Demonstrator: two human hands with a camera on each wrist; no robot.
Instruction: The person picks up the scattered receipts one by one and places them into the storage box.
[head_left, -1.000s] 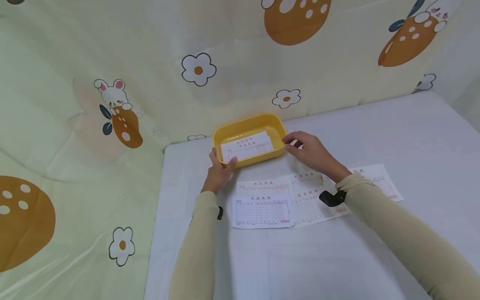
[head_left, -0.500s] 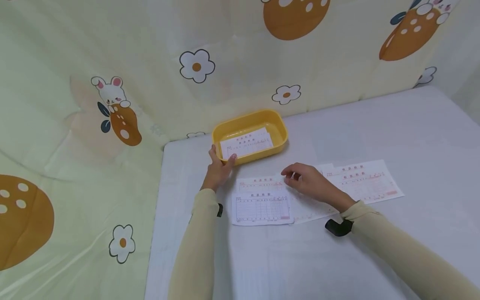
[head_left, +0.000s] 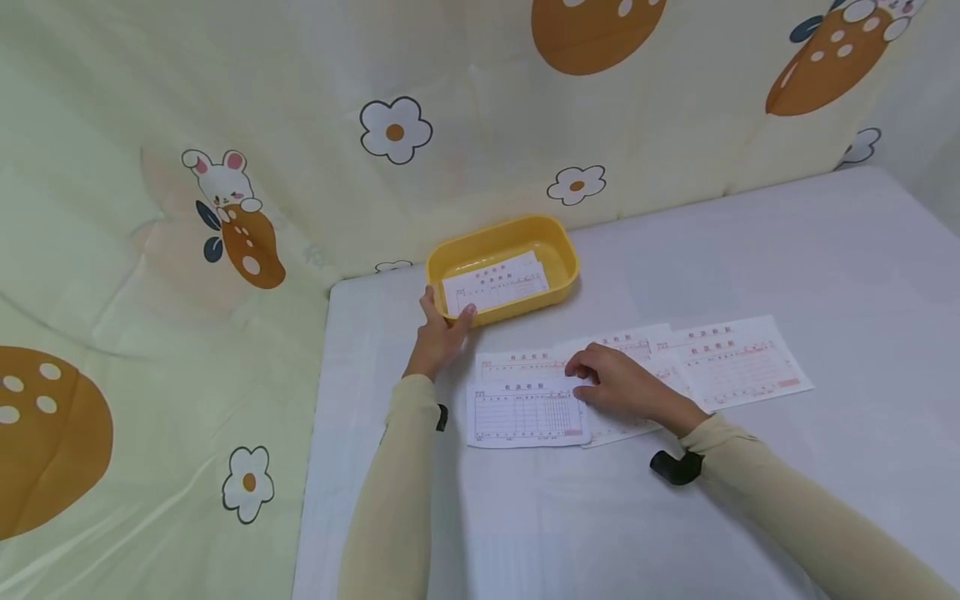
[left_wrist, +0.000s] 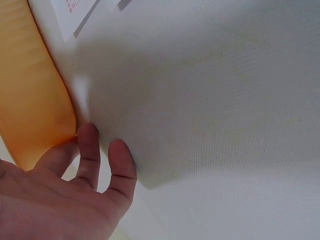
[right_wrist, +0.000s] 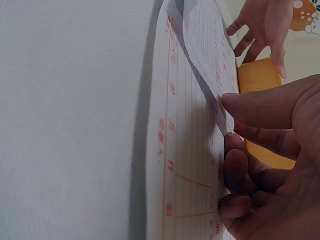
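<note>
My left hand grips the front left corner of a yellow plastic tray, thumb at the rim and fingers along the side. A few printed receipt slips lie inside the tray. My right hand is over the overlapping slips in front of the tray. In the right wrist view, its thumb and fingers pinch the edge of the top receipt slip, which curls up from the sheet below. That top slip has a dark printed grid. In the left wrist view, the tray's side stands by the fingers.
More red-printed receipt slips lie overlapping to the right, partly under my right forearm. A white cloth covers the table. Behind the tray hangs a patterned curtain, and another stretch of it runs down the left side.
My right hand has come from the tray's right end down to the slips in front and now pinches the top slip's edge. My left hand stays on the tray.
</note>
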